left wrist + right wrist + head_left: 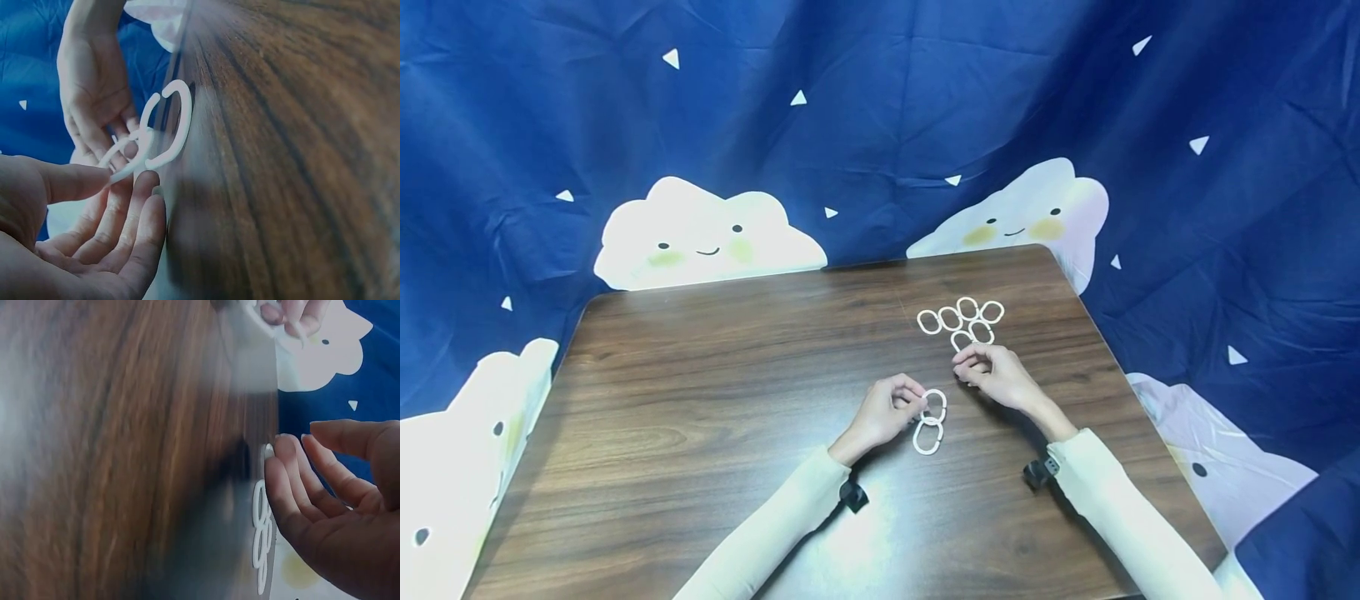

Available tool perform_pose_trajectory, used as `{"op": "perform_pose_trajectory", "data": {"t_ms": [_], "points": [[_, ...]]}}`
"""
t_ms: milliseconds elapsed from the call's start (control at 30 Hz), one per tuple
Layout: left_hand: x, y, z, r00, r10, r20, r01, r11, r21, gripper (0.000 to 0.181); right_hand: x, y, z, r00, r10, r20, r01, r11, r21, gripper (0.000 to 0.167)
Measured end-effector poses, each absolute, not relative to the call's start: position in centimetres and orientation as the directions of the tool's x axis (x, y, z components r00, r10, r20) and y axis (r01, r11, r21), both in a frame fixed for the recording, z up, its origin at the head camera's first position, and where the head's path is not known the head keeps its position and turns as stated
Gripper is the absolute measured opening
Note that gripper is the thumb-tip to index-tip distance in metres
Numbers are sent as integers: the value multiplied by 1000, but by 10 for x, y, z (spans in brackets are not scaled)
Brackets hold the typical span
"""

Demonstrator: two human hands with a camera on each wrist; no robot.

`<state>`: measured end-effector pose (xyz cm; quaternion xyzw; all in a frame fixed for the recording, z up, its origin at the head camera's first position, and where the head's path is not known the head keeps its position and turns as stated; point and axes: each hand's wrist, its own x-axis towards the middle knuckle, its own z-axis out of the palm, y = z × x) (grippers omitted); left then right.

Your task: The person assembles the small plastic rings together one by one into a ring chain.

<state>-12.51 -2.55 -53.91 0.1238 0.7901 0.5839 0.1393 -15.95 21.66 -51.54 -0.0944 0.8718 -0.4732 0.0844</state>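
My left hand [883,412] pinches a white C-shaped plastic link [943,401] between thumb and fingers, just right of the table's middle. Hooked through its lower end is a second link [927,452], whose gap shows in the left wrist view, where it hangs by the tabletop. My right hand [1003,379] hovers with loosely bent fingers at the near side of several loose links [967,299]. In the right wrist view its thumb and index finger stand apart with nothing between them. One link lies partly behind the fingertips, and contact with it is unclear.
A brown wood-grain table [700,400] lies under both hands. Behind and beside it hangs a dark blue cloth [865,108] printed with white clouds and small triangles. Black wrist straps [853,495] sit at the sleeve cuffs.
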Motion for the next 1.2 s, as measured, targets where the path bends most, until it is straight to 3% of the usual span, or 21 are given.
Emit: {"op": "perform_pose_trajectory", "data": {"t_ms": [200,733,1000,1200], "points": [[-124,-27,-541,-927,366,-79,28,279,960,11,-167,224,-518,-991,-128,-41,-46,611,-790,21],[-121,-25,-541,-932,351,-88,-2,238,971,12,-176,226,-525,-1000,28,1,18,677,-736,31],[-110,-27,-511,-922,378,-77,-2,196,981,14,-178,225,-529,-998,68,3,45,692,-721,33],[-117,-24,-532,-925,369,-88,-10,208,978,14,-183,223,-530,-997,80,-4,59,696,-715,37]]}}
